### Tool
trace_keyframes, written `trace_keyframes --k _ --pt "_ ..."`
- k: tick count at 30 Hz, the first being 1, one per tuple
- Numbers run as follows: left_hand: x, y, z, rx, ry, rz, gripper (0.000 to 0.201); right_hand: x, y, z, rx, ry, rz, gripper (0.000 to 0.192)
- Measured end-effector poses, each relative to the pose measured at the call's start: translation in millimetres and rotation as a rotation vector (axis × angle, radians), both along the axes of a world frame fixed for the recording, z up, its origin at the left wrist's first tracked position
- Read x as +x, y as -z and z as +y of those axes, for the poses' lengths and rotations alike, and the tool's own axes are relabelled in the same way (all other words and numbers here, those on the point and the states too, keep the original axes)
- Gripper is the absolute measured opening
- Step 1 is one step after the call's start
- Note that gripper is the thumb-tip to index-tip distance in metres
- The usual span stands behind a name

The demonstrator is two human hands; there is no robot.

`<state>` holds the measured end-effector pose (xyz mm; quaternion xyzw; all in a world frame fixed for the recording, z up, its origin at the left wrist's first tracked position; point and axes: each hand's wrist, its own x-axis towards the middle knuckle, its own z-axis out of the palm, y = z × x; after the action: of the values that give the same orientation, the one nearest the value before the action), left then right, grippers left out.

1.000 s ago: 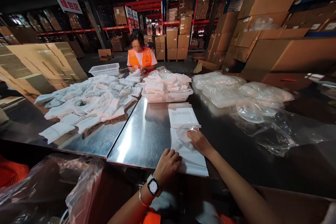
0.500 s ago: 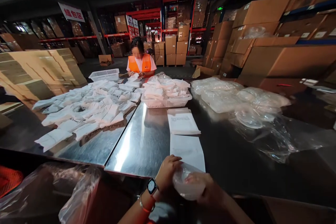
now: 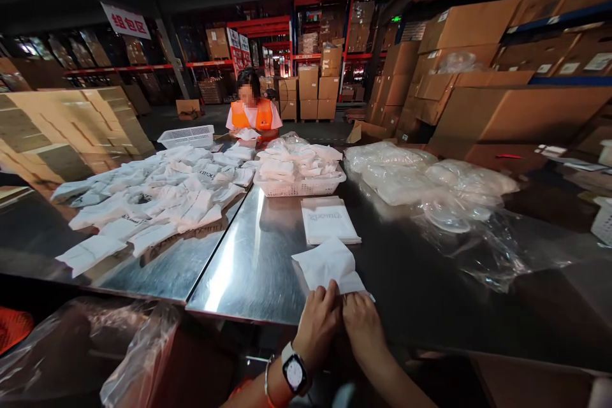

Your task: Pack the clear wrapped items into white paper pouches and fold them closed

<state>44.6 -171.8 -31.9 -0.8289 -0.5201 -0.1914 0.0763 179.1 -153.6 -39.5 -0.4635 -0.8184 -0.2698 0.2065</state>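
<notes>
My left hand, with a watch on its wrist, is closed at the near edge of a white bag by the table's front edge. Beside it, my right hand has its fingers curled on the same edge. The bag's upper part is lifted and creased, pointing away from me. Its near end is hidden by my fingers, and the translucent plastic bowl cannot be seen. Just beyond lies a flat stack of white printed bags.
A white basket holds folded white packets. More packets are heaped at left. Clear plastic sacks with bowls lie at right. Across the table, a person in an orange vest handles something white. Cartons rise at right.
The translucent bowl I held in both hands has gone out of sight. Both hands have closed on the flat white bag, which is now raised and creased.
</notes>
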Motion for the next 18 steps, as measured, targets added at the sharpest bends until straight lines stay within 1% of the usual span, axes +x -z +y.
trace_keyframes --k 2,3,5,8,9,10,12,14,16,18 --pt "1 -1.0 -4 -0.010 -0.064 -0.025 0.024 -3 -2.1 -1 -0.030 0.014 0.019 0.033" --pt "3 -1.9 -6 -0.016 -0.072 -0.036 0.023 -4 -1.2 -1 -0.042 0.009 0.037 0.032" --pt "7 -4.9 -11 -0.013 -0.034 -0.018 0.023 -4 4.9 -2 -0.040 -0.007 0.086 0.030" --pt "17 -13.4 -16 0.053 0.045 0.082 0.032 -5 17.6 -2 -0.014 -0.081 0.162 0.025" --pt "20 -17.6 -14 0.081 0.045 0.117 0.035 -5 20.7 -2 -0.015 -0.117 0.177 0.025" --pt "22 -22.3 -10 0.107 0.029 0.148 0.036 -4 22.8 -2 -0.026 -0.173 0.174 0.030" --pt "22 -32.6 3 0.137 -0.005 0.196 0.029 -2 25.1 -1 -0.046 -0.300 0.159 0.042" --pt "22 -42.3 19 0.111 0.006 0.224 0.022 1 27.9 1 -0.063 -0.407 0.142 0.047" --pt "23 -49.6 31 0.034 0.083 0.234 0.021 3 33.8 3 -0.075 -0.428 0.167 0.044" --pt "26 -54.2 34 -0.027 0.159 0.232 0.023 2 41.8 5 -0.090 -0.414 0.197 0.037"
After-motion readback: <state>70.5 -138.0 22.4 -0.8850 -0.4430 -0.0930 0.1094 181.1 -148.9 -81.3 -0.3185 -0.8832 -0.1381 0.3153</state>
